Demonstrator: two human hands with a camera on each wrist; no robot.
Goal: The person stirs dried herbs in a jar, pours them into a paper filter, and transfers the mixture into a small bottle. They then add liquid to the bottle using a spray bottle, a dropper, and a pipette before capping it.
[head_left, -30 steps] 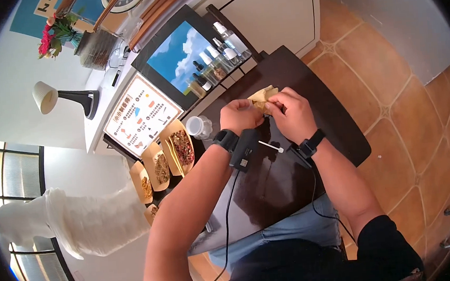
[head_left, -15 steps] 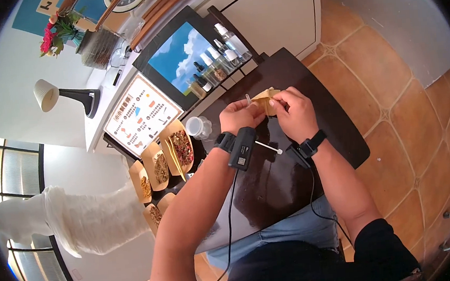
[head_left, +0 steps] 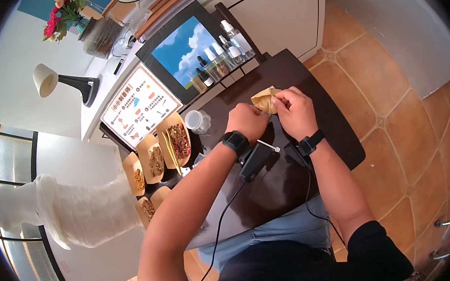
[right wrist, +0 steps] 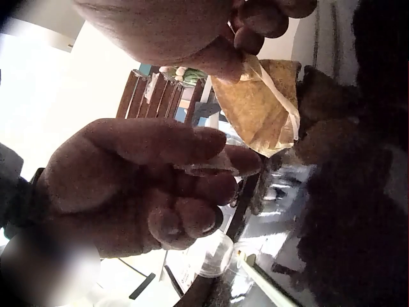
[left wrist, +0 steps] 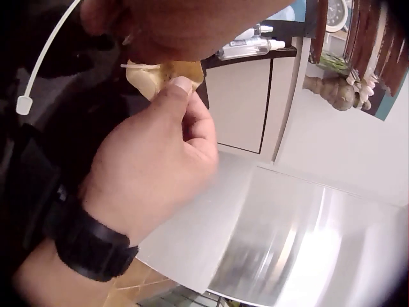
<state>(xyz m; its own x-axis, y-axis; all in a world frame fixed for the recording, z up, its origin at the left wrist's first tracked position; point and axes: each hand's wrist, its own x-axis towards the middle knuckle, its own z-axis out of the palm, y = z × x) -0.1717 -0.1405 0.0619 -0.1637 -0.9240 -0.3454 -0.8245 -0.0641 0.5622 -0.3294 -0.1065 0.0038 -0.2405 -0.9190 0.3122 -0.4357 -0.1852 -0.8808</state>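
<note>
- Over the dark table [head_left: 332,121], the right hand [head_left: 296,112] pinched the pouch [head_left: 264,100] between thumb and forefinger, its other fingers curled in.
- Beside it, the left hand [head_left: 245,120] had bent fingers, thumb and forefinger nearly meeting on a small clear piece [right wrist: 217,165].
- The pouch hung raised between the hands, near the left fingertips; whether these touched it, I could not tell.
- Gripped at one edge only, the pouch probably left its remaining sides free for the other hand.
- The trays [head_left: 162,129] and jar [head_left: 198,122] stood off to the left, presumably to leave working room within easy reach; the card [head_left: 140,106] leaned behind, where it could be read.
- Only the right wrist view showed the clear piece plainly; the head view hid it behind the knuckles.
- The left wrist view alone showed a pale strip [left wrist: 140,66] across the pouch, perhaps that same piece.
</note>
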